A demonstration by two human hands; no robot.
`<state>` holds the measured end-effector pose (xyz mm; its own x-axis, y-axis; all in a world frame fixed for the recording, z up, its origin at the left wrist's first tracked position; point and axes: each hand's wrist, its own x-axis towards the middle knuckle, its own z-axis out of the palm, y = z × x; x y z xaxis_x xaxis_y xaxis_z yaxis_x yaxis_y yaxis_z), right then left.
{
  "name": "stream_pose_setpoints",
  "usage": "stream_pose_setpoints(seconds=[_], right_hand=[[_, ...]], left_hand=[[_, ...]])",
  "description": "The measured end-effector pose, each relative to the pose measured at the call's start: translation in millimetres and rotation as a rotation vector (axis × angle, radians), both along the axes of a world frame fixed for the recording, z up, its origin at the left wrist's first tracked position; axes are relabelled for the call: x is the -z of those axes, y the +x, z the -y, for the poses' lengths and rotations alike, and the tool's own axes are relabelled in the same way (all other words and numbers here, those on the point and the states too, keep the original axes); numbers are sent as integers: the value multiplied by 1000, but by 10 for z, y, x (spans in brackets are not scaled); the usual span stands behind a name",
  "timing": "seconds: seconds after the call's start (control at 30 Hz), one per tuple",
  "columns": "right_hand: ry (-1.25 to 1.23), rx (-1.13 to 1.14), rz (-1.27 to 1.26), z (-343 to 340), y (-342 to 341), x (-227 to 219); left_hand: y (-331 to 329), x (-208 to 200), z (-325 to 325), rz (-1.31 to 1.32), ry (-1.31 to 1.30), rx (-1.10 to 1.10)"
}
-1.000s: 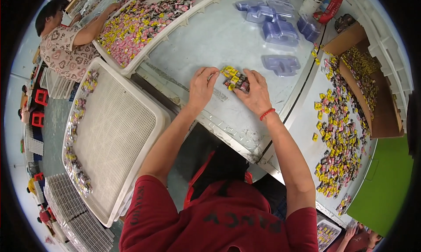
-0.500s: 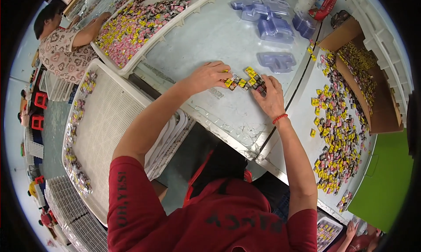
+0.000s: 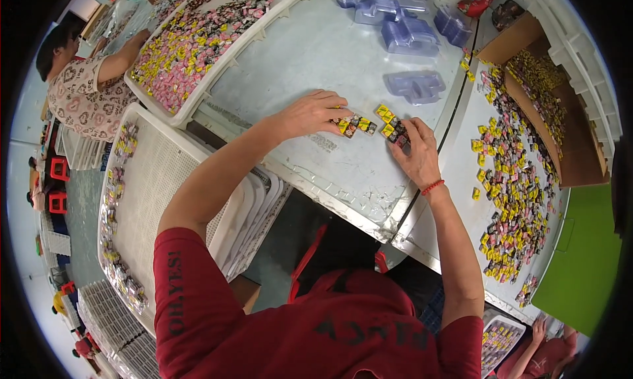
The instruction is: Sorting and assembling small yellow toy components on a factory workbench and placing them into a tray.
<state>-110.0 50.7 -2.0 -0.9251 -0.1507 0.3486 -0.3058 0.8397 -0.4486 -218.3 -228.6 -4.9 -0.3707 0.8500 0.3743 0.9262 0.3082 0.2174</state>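
Note:
On the pale tabletop (image 3: pixel 283 62), my left hand (image 3: pixel 311 115) closes its fingertips on the left end of a short row of small square wrapped pieces (image 3: pixel 358 124), yellow, dark and whitish. My right hand (image 3: pixel 418 156), with a red bead bracelet at its wrist, grips another group of small yellow and dark wrapped pieces (image 3: pixel 389 122). A narrow gap separates the two groups. Beyond my right hand lies a clear plastic tray (image 3: pixel 415 87) with moulded hollows. The undersides of the pieces and some fingertips are hidden.
More clear moulded trays (image 3: pixel 409 35) sit at the back. Loose wrapped pieces (image 3: pixel 511 214) spread over the right table beside a cardboard box (image 3: pixel 577 135). A white perforated tray (image 3: pixel 155 174) stands at left. A co-worker (image 3: pixel 86 92) reaches toward a large bin (image 3: pixel 221 69) of pieces.
The two groups of pieces are farther apart and straighter now. My right hand has shifted slightly right and nearer. The whole view has turned a little.

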Motion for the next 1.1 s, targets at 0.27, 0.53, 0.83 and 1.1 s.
stream_pose_setpoints(seconds=[0.27, 0.53, 0.83, 1.1], right_hand=[[25, 10, -23, 5, 16, 35], [42, 12, -47, 33, 32, 31], [45, 21, -60, 52, 43, 35], [43, 29, -79, 63, 46, 47]], left_hand=[[-30, 12, 5, 0, 41, 22], [-43, -19, 27, 42, 50, 79], [-101, -148, -34, -37, -95, 84], [-139, -181, -66, -91, -102, 140]])
